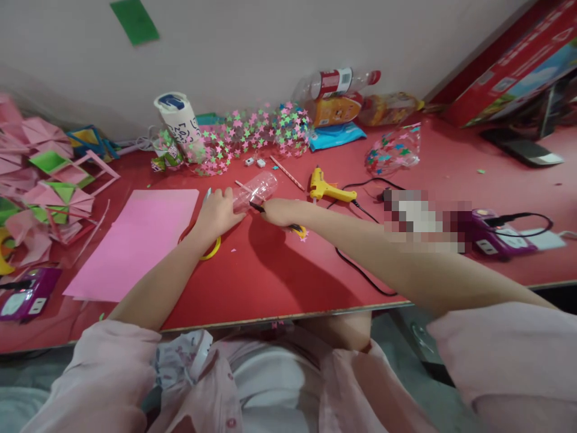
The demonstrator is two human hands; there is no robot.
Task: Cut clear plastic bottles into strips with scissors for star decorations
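Note:
A clear plastic bottle (259, 189) lies on its side on the red table (279, 270). My left hand (217, 212) presses down on the bottle's near end. My right hand (280, 211) grips a yellow-handled cutter (298, 230) whose dark tip touches the bottle's side. A yellow ring (211, 252) lies partly under my left wrist.
A pink paper sheet (135, 240) lies left. A yellow glue gun (329, 190) with a black cable sits right of the bottle. Star-covered bottles (252, 135), a white tube (178, 120) and folded paper shapes (40, 180) crowd the back and left. A purple device (489, 234) sits right.

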